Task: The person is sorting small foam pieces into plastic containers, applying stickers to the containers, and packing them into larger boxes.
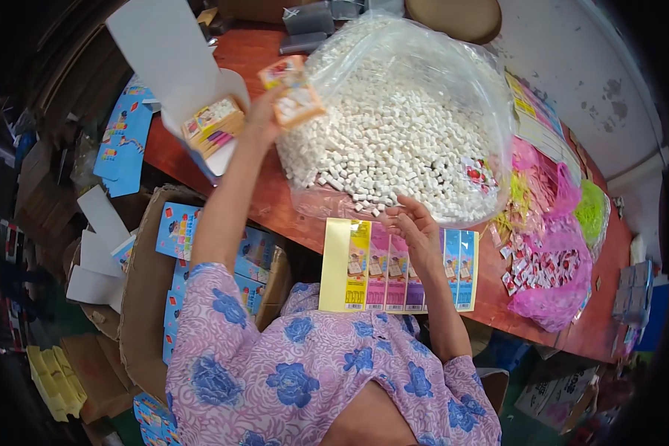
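My left hand is raised at the left edge of a big clear bag and grips a small orange box with printed faces, slightly blurred. My right hand hovers over the top edge of a sheet of stickers, its fingers loosely bent and apart, with nothing visible in them. The sheet carries upright strips in yellow, pink, purple and blue. Beyond it the clear plastic bag spreads open, full of small white cylindrical pieces. By my left forearm a white carton stands with its lid up, holding several small orange boxes.
Right of the bag lie pink mesh bags with small red-and-white packets, and a bright green bag. A brown cardboard box of blue printed cartons stands below the red table. A round stool seat is at the back.
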Demonstrator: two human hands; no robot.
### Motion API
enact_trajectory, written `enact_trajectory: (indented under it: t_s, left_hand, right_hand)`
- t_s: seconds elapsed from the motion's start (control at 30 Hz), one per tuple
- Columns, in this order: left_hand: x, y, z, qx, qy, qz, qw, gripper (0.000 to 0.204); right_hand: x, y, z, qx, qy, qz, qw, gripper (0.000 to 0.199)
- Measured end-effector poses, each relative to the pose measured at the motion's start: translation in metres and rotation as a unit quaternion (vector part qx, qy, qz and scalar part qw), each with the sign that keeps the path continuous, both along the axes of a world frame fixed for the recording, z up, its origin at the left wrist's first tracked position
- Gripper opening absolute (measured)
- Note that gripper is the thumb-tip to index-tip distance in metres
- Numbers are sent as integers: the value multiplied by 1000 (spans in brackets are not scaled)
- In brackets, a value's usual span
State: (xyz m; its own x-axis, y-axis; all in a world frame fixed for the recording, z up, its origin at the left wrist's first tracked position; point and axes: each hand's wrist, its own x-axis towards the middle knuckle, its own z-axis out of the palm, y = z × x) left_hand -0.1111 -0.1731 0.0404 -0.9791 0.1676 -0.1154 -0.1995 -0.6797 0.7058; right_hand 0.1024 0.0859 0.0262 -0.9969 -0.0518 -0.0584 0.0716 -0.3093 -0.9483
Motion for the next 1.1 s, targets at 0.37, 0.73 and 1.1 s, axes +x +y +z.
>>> enact_trajectory:
  t_s: [0.37, 0.73, 1.1]
  left_hand:
    - [-38, -61, -28, -236, -68, 230, 942, 30]
    - [-43, -51, -62, -692, -178, 296, 634, 58]
    - [89, 91, -8, -571, 423, 128, 691, 13]
  right_hand:
    - [6, 46, -6, 53, -55, -87, 993, 19]
    - [9, 34, -11, 373, 117, -44, 919, 12]
    - [-61, 37, -3, 457, 193, -62, 866, 14]
